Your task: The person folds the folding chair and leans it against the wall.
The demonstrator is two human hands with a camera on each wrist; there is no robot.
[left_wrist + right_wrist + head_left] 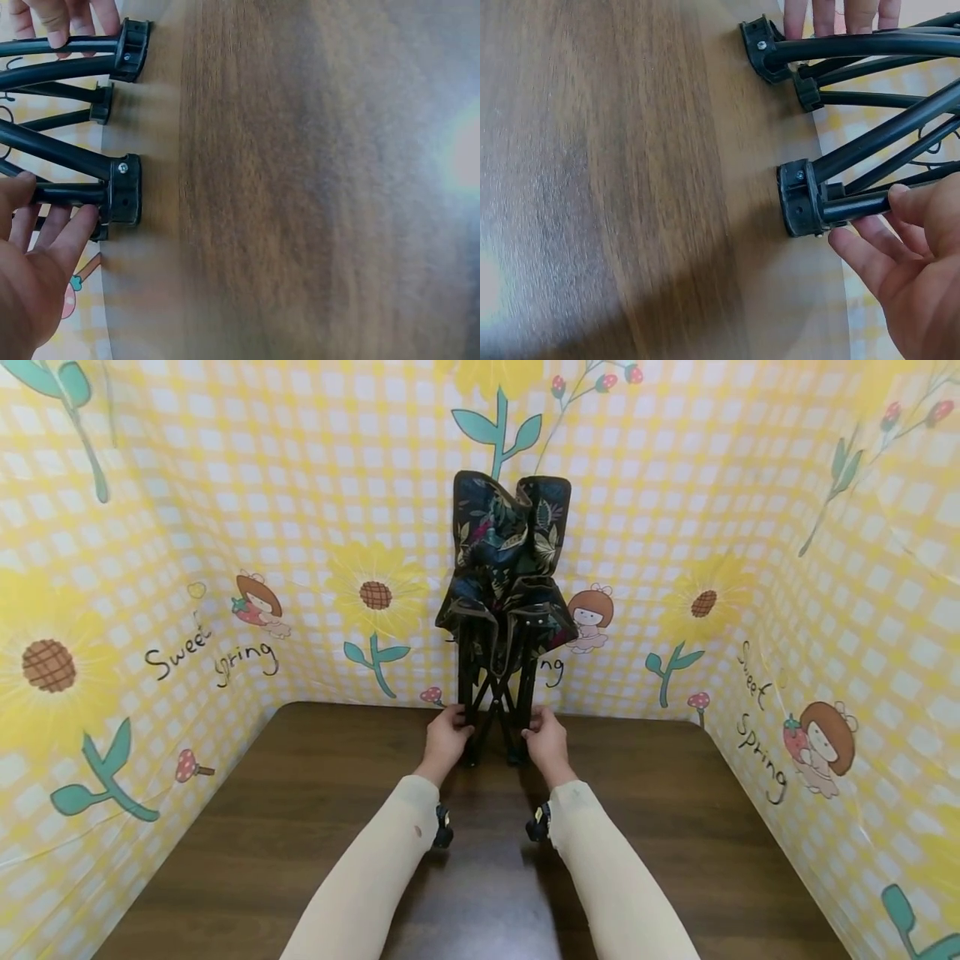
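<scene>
A folding chair (510, 539) with dark floral fabric and black tube legs stands upright, mostly folded, near the far edge of the table (337, 793). My left hand (447, 737) holds a leg tube low on the chair's left side, thumb on one side and fingers on the other. On the opposite side my right hand (547, 739) grips another leg tube the same way. Black plastic feet (126, 191) cap the tubes, right beside the left hand's fingertips in the left wrist view. The crossed tubes (889, 135) fan out from the feet in the right wrist view.
Yellow checked cloth (315, 485) with printed sunflowers and figures hangs on three sides around the brown wooden table. A small black device sits at each wrist, at the cuffs of the cream sleeves (367, 860). Light glares off the tabletop near the front.
</scene>
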